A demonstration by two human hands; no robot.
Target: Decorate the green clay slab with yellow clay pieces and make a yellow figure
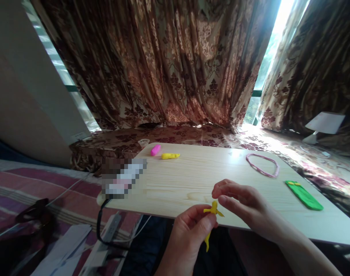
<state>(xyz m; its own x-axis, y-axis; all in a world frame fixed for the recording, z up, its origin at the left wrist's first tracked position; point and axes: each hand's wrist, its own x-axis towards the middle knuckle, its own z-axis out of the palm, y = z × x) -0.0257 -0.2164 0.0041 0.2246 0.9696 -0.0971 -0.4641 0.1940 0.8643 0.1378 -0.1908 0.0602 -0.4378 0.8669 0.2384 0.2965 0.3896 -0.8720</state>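
At the far left of the desk (180,184) we see a pink lump (155,150) and, just right of it, a yellow roll (170,156), both lying plain. At the near edge, in the middle, is the small yellow piece (214,208): its rounded top and two side points look formed, a strip dangles below, and we cannot tell what remains. Farther right, the pink ring (277,168) and green piece (305,196) seem already shaped. Our left hand (193,229) pinches the yellow piece between thumb and fingers, knuckles leftward; our right hand (240,197) hovers just beside it, empty, fingers loosely curved, thumb apart, forearm slanting in from the near right.
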